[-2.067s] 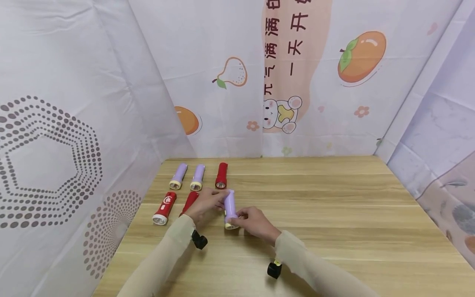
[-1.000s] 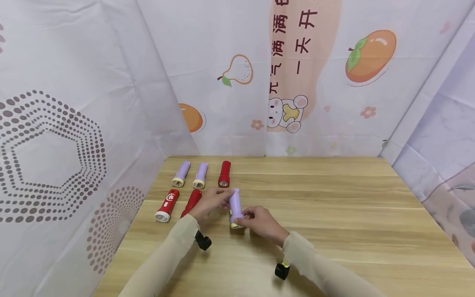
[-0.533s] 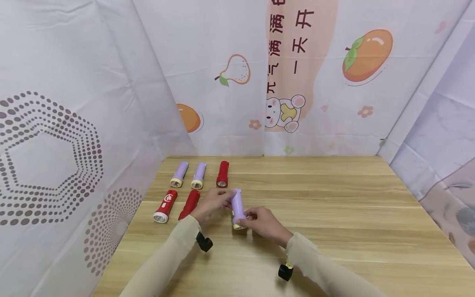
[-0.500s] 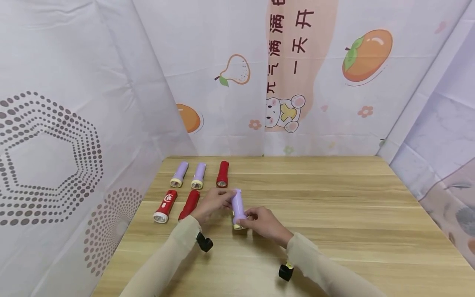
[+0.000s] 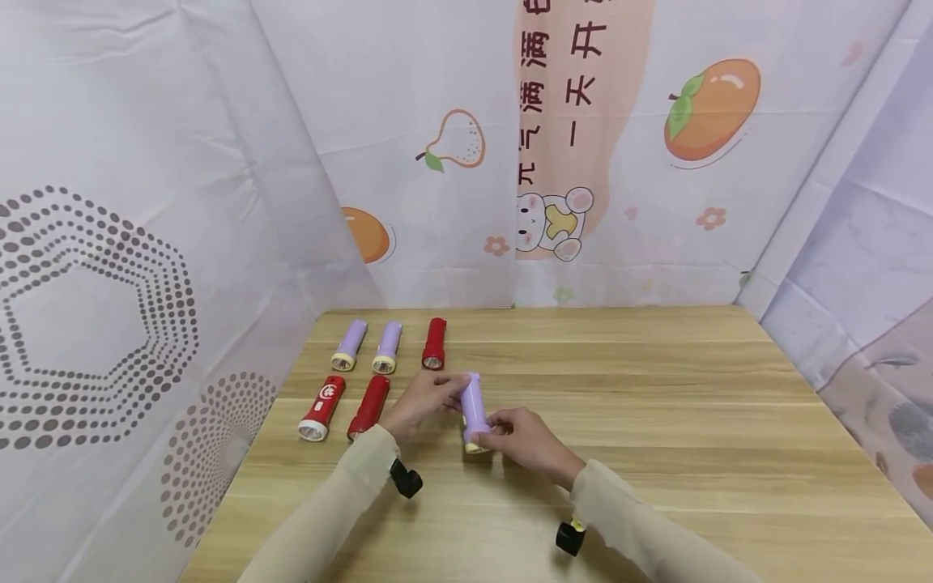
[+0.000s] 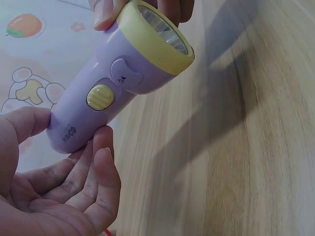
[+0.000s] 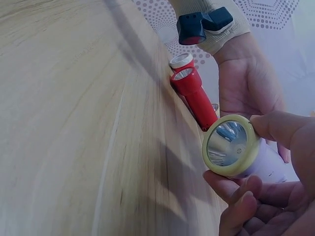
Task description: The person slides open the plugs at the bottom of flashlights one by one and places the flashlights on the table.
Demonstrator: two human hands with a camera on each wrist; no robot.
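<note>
A purple flashlight with a pale yellow rim is held between both hands, its lens end toward the person. My left hand pinches the tail end between thumb and fingers. At the lens end, my right hand grips the head. The left wrist view shows the yellow switch on the purple body. In the right wrist view the unlit lens faces the camera. Close by the left hand lies a red flashlight.
A red flashlight with a white rim lies at the left. Behind it are two purple flashlights and another red flashlight. All rest on a wooden table, with a printed cloth hanging behind.
Both hands have shifted slightly to the right with the purple flashlight between them. Their hold looks the same. The other flashlights stay in place; the head view has swayed slightly.
</note>
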